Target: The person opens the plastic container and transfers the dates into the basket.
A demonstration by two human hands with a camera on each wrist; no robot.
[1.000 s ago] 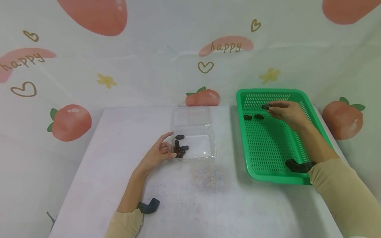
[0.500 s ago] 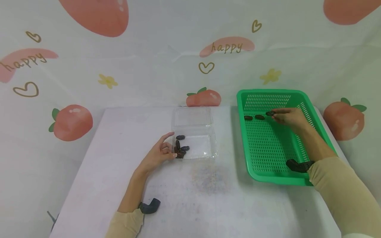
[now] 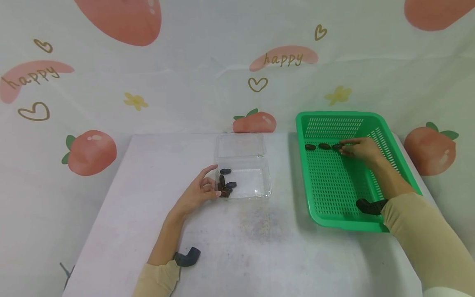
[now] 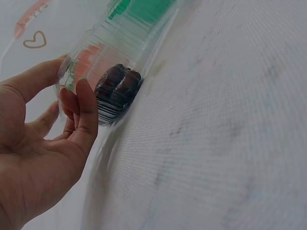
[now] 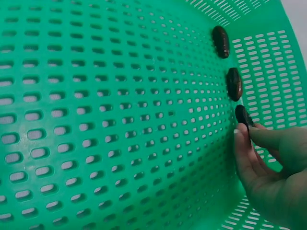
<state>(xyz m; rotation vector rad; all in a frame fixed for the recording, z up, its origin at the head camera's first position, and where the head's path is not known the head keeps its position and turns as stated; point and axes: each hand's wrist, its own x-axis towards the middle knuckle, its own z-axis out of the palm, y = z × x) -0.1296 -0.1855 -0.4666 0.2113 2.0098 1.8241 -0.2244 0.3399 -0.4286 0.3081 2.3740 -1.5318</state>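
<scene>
My right hand [image 3: 361, 149] pinches a dark brown, wrinkled date [image 5: 243, 116] between thumb and fingertips, low at the basket floor in the head view. That date lines up with two others, a middle date [image 3: 324, 146] and a left date [image 3: 310, 147], along the far side of the green basket [image 3: 349, 227]. On the left, my left hand [image 3: 198, 190] holds the left end of a clear plastic container [image 3: 256, 197], its thumb and index finger spread along that side. Several dates [image 4: 119, 86] are heaped at this end of the container.
The container's hinged lid [image 3: 240, 145] lies back, away from me. Both containers stand on a white table [image 3: 230, 255]. A printed cloth [image 3: 193, 82] hangs behind it. The basket has raised, slotted walls around the right hand.
The right hand has lowered its date from near the basket's far wall to the floor, beside the two others. The left hand stays at the container.
</scene>
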